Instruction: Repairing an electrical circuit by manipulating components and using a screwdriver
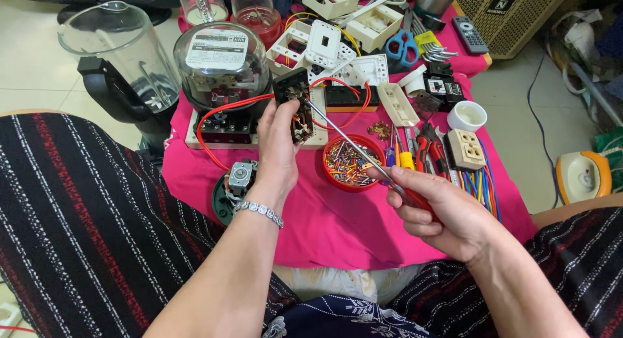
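Left hand (278,150) closed around a small black electrical part (295,104) with red wires (220,114), held up over the pink-covered bench (337,228). Right hand (435,211) at four o'clock, clenched on a red-handled screwdriver (354,143), tip touching the part. Red bowl of screws (348,163) between the hands. Glass-domed meter (222,65) at eleven o'clock of the part.

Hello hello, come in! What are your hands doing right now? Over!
Left hand grips a small black switch part with red wires. Right hand holds a screwdriver, tip at the part. Red bowl of screws sits just beneath the shaft.
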